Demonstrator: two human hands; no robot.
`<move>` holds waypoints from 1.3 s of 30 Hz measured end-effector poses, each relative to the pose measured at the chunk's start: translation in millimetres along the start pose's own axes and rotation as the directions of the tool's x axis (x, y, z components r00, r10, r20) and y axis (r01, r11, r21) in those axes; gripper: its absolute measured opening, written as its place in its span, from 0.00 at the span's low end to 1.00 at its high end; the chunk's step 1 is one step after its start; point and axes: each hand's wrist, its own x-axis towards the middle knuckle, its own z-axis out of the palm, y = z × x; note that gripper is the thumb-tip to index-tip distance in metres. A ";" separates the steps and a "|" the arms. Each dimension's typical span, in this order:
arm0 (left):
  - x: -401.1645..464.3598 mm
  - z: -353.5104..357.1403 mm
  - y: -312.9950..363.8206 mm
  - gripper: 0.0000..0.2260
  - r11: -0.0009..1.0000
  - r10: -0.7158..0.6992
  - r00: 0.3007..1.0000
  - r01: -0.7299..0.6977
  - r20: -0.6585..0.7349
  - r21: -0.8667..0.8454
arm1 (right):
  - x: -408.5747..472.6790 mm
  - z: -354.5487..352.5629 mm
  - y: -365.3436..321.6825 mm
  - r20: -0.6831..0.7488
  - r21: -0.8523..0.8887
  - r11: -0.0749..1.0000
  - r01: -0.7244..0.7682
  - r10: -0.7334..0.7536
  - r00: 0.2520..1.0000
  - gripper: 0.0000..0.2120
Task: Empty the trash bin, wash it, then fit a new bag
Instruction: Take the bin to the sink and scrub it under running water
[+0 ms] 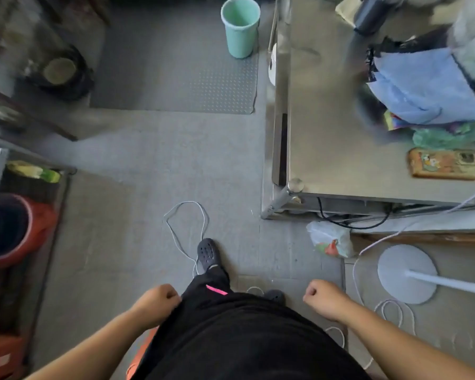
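- The blue cloth (425, 89) and things around it on the desk (327, 119) are blurred.
- The red bucket (10, 231) is cut by the left edge.
- The right foot (275, 296) is mostly hidden behind black clothing.

A grey floor (137, 165) fills the frame, a studded mat (176, 72) at top centre, a steel table (340, 119) at upper right.

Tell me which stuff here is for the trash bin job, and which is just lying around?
For the job: mint-green plastic bin, tied clear plastic bag of rubbish on the floor.

Lying about: orange cartoon phone case, folded blue cloth, white looped cord, round white stand base.
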 end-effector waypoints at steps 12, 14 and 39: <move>94.1 -218.4 -36.0 0.08 0.953 -0.093 0.985 0.046 -0.143 -0.300 | 35.0 -83.1 -198.8 -0.073 -0.014 1.000 0.028 -0.028 0.997 0.12; 104.5 -239.9 -30.4 0.07 0.914 -0.126 0.981 0.056 -0.150 -0.402 | 44.0 -99.7 -218.9 -0.080 -0.021 0.999 0.050 -0.052 0.995 0.11; 220.9 -520.8 149.2 0.07 0.952 -0.061 0.979 -0.001 -0.195 -0.305 | 235.4 -454.4 -475.6 -0.250 0.282 0.945 0.164 -0.093 0.964 0.06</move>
